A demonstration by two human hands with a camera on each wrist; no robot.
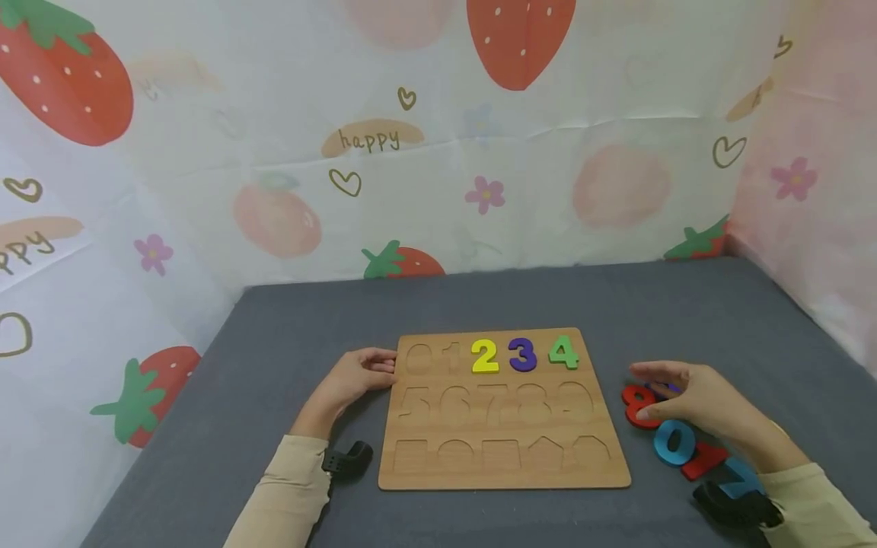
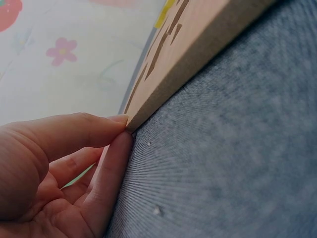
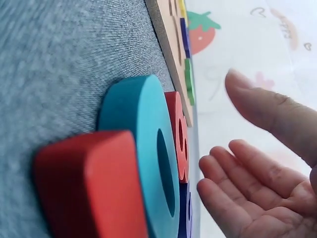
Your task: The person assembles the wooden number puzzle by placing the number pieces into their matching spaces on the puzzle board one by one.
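Note:
A wooden number board (image 1: 507, 479) lies flat on the dark cloth. Yellow 2 (image 1: 486, 366), purple 3 (image 1: 529, 355) and green 4 (image 1: 565, 352) are in its top row; the other recesses are bare. My left hand (image 1: 351, 378) holds the board's left edge near the far corner, thumb and forefinger meeting there in the left wrist view. Over the loose pieces on the right hovers my right hand (image 1: 709, 399), thumb apart from the fingers. Below it are a red 8 (image 1: 632, 417) and a purple piece (image 1: 661, 390), partly hidden by the fingers.
Nearer the right wrist lie a blue 0 (image 1: 674, 459), a red piece (image 1: 706, 460) and a blue piece (image 1: 743, 481), partly covered by the arm and wrist strap. A strawberry-print curtain (image 1: 534, 243) stands behind the table (image 1: 329, 312) and along both sides.

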